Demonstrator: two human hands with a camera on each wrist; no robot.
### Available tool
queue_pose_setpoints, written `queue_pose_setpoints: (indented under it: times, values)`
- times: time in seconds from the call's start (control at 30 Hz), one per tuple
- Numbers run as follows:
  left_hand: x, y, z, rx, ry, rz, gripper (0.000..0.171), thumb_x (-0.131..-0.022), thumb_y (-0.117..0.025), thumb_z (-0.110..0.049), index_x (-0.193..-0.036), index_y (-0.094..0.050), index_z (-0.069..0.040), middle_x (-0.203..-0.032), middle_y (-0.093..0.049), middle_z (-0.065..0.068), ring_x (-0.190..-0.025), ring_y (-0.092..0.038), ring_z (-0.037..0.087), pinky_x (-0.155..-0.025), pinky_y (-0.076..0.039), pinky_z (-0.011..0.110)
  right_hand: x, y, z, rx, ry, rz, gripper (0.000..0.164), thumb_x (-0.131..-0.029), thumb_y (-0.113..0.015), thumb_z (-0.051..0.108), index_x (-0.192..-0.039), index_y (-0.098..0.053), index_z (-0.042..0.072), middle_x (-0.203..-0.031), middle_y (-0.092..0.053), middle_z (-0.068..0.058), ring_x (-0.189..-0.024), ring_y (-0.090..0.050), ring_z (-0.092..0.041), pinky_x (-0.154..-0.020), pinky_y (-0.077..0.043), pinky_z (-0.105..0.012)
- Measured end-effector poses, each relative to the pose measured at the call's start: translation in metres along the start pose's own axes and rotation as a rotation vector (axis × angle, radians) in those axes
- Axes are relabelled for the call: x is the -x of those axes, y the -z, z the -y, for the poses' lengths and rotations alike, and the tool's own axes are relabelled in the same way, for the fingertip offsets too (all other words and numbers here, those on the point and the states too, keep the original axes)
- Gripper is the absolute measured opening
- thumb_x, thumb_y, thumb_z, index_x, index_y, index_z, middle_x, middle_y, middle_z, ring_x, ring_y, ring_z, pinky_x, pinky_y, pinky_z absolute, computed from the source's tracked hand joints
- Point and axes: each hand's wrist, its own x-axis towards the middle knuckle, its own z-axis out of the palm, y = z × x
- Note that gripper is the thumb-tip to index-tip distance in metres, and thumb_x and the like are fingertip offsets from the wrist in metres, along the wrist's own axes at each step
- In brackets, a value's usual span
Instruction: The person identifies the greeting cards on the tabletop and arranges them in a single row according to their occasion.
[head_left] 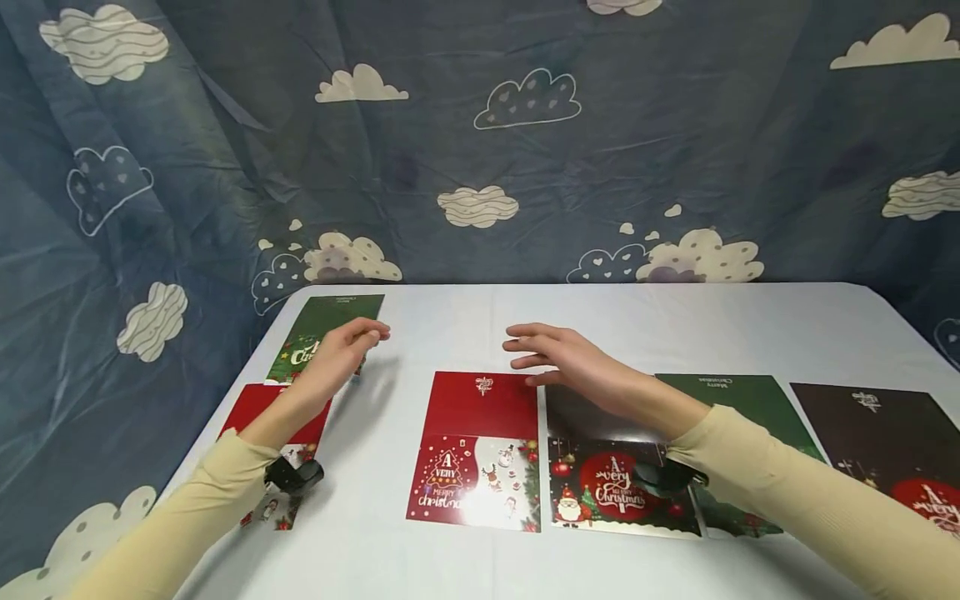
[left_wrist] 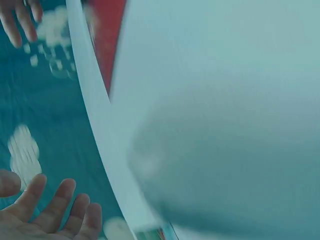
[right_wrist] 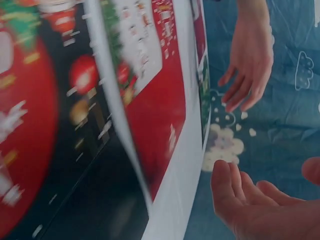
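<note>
My left hand [head_left: 343, 354] hovers over the green Christmas card [head_left: 330, 315] at the table's left, fingers loosely bent and holding nothing. Below that card lies a red Christmas card [head_left: 247, 406], partly hidden by my left forearm. My right hand [head_left: 573, 357], fingers spread and holding nothing, is raised above the black Christmas card [head_left: 573, 417] and beside the top of the middle red card [head_left: 483, 408]. In the left wrist view the left hand [left_wrist: 55, 215] shows relaxed, parted fingers. The right wrist view shows the right hand [right_wrist: 265, 200] with gently bent fingers.
Another green card [head_left: 738, 400] lies partly under my right forearm, and a dark card [head_left: 877, 425] is at the far right. White cloth [head_left: 442, 333] covers the table. A blue cloud-patterned curtain [head_left: 420, 150] hangs behind and along the left side.
</note>
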Motion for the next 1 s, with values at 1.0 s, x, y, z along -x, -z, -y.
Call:
queue_pose_setpoints:
  times: [1.0]
  values:
    - [0.098, -0.157, -0.076, 0.35, 0.001, 0.381, 0.024, -0.1, -0.051, -0.021, -0.119, -0.065, -0.017, -0.122, -0.062, 0.005, -0.102, -0.061, 0.032, -0.091, -0.046, 0.046, 0.164, 0.1, -0.017, 0.301, 0.08, -0.148, 0.045, -0.111, -0.026, 0.026, -0.154, -0.03, 0.014, -0.148, -0.044, 0.004, -0.123, -0.053, -0.005, -0.092, -0.05, -0.024]
